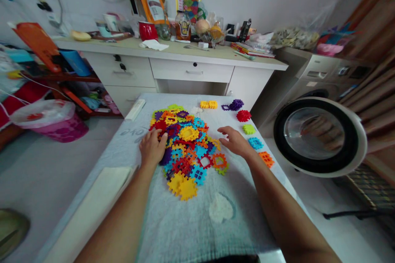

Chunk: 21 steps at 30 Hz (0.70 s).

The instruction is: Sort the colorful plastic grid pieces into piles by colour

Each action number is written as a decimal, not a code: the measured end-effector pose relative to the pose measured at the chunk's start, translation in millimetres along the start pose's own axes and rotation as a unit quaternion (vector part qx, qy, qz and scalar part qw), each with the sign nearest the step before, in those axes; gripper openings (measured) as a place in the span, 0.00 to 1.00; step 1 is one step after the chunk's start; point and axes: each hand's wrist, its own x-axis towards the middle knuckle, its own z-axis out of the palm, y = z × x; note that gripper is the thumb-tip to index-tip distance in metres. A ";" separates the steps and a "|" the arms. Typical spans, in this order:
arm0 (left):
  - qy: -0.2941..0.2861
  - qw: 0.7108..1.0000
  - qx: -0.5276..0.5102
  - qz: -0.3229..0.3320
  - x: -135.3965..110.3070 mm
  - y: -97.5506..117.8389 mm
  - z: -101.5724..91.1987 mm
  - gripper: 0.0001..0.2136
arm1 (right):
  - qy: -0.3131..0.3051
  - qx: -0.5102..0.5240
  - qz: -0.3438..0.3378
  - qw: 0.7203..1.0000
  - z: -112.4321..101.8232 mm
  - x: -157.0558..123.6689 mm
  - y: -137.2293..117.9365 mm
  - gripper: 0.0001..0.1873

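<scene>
A heap of interlocking plastic building pieces [189,133] in yellow, red, blue, orange, purple and green lies in the middle of the cloth-covered table. My left hand [152,148] rests at the heap's left edge, thumb and fingers apart, its fingertips by a red piece [159,125]. To the right of the heap, my right hand [235,141] hovers with fingers parted and nothing in them. Along the right side sit pieces sorted by colour: purple [236,104], red [243,115], green [248,129], blue [255,143] and orange [266,159]. Yellow pieces [208,104] stand at the back.
A white box-like object [135,110] lies at the table's back left. Behind stands a white cabinet [191,70] loaded with jars and packets. The washing machine's round door [319,136] hangs open at right. A pink bin [58,121] stands on the left floor.
</scene>
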 end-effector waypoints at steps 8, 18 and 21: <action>0.032 0.999 -0.019 0.007 2.8 -8.4 6.2 0.22 | -0.012 -0.063 0.016 0.998 31.8 -5.4 -10.2 0.26; 0.023 1.000 -0.020 0.005 3.1 -6.0 4.5 0.20 | 0.046 -0.050 0.051 0.996 41.5 -6.5 -0.7 0.26; 0.017 1.000 -0.017 0.003 3.8 -7.0 6.0 0.21 | 0.059 -0.051 0.058 0.995 43.6 -6.3 1.5 0.26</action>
